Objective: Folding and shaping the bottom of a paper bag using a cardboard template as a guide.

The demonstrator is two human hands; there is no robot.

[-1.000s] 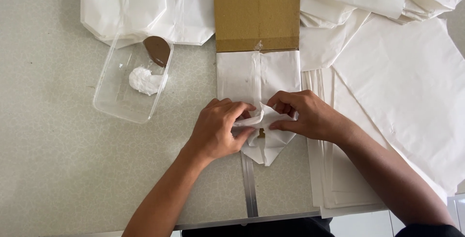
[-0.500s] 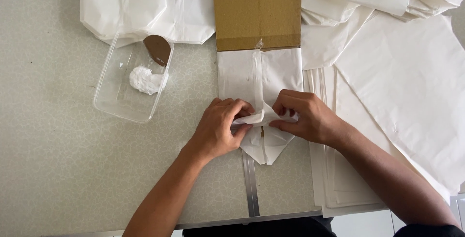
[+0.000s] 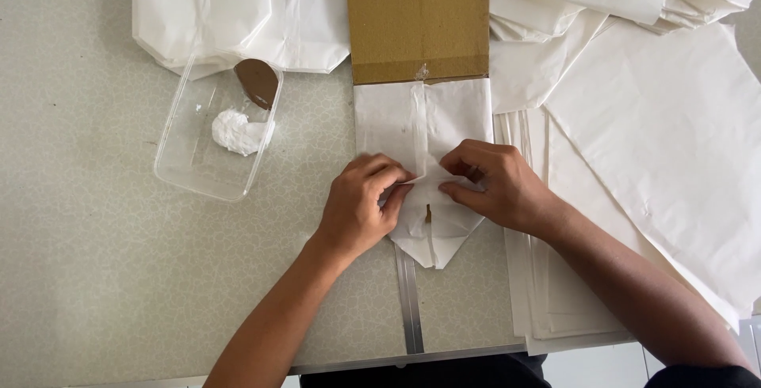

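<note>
A white paper bag [image 3: 424, 122] lies flat in the middle of the table, its near end folded into a point [image 3: 434, 249]. My left hand [image 3: 361, 206] presses the left flap of that fold, fingers curled on the paper. My right hand [image 3: 495, 182] pinches the right flap beside it, fingertips almost touching the left hand's. The bag's far end rests against a brown cardboard sheet [image 3: 418, 19]. A metal ruler [image 3: 409, 301] runs out from under the bag toward me.
A clear plastic tub [image 3: 198, 162] at the left holds a lump of white paste [image 3: 235, 132] and a brown spatula [image 3: 258, 83]. White paper sheets [image 3: 666, 142] are stacked at the right, finished white bags [image 3: 238, 7] at the back. The table edge is near me.
Both hands have shifted slightly along the fold, drawing the flaps closer together at the bag's middle. Everything else stays put.
</note>
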